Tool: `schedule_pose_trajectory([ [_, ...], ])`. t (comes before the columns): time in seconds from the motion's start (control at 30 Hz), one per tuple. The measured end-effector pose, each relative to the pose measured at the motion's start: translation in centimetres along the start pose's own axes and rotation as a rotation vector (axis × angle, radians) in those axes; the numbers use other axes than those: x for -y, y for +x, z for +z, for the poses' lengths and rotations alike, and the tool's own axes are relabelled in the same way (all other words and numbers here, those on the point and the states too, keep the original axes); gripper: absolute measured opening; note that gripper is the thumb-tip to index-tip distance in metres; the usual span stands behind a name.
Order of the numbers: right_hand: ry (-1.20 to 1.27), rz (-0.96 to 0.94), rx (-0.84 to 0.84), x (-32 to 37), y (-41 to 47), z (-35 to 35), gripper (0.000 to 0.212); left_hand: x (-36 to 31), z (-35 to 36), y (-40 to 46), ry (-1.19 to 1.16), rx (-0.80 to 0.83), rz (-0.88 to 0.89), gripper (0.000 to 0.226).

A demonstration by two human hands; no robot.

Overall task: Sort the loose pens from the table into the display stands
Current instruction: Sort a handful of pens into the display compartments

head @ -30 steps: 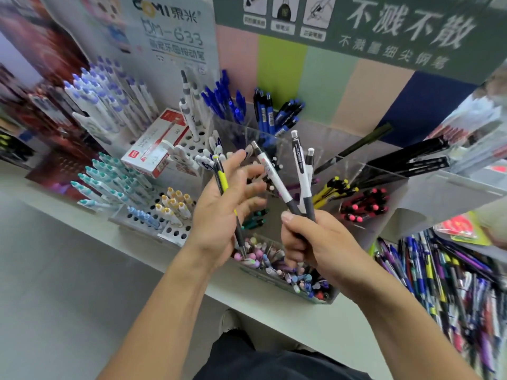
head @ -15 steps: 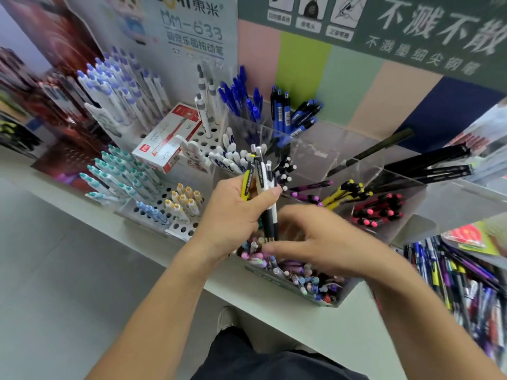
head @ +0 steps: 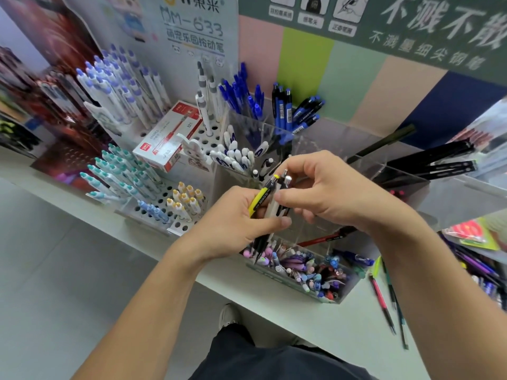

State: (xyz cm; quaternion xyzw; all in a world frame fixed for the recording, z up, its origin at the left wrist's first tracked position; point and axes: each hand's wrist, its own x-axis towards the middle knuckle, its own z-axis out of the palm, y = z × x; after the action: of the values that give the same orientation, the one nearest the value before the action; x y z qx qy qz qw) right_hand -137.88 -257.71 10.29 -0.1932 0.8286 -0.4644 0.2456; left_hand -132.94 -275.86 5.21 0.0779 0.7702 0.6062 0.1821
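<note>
The pens are now gathered into one bundle (head: 270, 204) gripped in the left hand (head: 236, 223); a second ago the right hand (head: 329, 196) held three. Its fingertips now pinch the bundle's tops above the clear acrylic stand (head: 340, 292). Judgement: selection pending; none placed.

Shop counter backdrop and floor, seen from above.

Red and white box (head: 168, 138) lying flat and tilted among the racks, red stripe along its length. Behind, tall white placard (head: 192, 26) printed "DM-633" with small cartoon animals; beside it a wall of pastel panels (head: 307, 61) in pink, green, mint and peach, then dark blue. Overhead, dark green banner (head: 411, 26) with white Chinese characters and three small pictograms. At far right, bright red and green packet (head: 472, 233), blurred. Below the counter edge, grey floor (head: 55, 283), one light shoe (head: 229, 315) and dark trousers (head: 274, 360).
</note>
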Motion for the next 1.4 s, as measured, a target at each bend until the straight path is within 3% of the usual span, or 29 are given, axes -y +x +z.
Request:
schedule_pose_trajectory([
  [0.17, -0.085, 0.062, 0.019, -0.2, -0.1, 0.7, 0.011, 1.5, 0.7, 0.4, 0.108, -0.109, 0.012, 0.012],
  [0.4, 0.17, 0.083, -0.095, -0.6, -0.4, -0.2, 0.009, 1.1, -1.2, 0.2, 0.169, -0.035, -0.067, 0.014],
  [0.53, 0.339, 0.077, -0.194, -1.0, -0.5, -1.1, 0.008, 1.2, -2.5, -0.3, 0.076, -0.055, -0.075, 0.017],
  [0.73, 0.268, 0.087, -0.162, -1.0, -0.1, -1.0, 0.004, 0.8, -1.6, -0.5, 0.015, -0.091, -0.023, 0.01],
  [0.9, 0.394, 0.078, -0.159, -0.4, -0.9, -1.4, 0.007, 0.7, -1.8, -0.6, -0.047, -0.136, -0.009, 0.015],
  [1.1, -0.005, -0.171, -0.525, 1.8, -0.5, -5.0, 0.008, 1.9, -3.5, -0.1, -0.228, -0.547, -0.073, 0.017],
  [1.23, -0.443, -0.165, -0.486, 1.2, 2.2, -2.9, 0.01, 2.2, -3.1, 0.2, -0.555, -0.482, -0.201, 0.037],
  [1.4, -0.647, -0.136, -0.368, 0.9, 4.6, -0.5, 0.016, 2.1, -1.3, 0.7, -0.288, -0.338, -0.177, 0.024],
])
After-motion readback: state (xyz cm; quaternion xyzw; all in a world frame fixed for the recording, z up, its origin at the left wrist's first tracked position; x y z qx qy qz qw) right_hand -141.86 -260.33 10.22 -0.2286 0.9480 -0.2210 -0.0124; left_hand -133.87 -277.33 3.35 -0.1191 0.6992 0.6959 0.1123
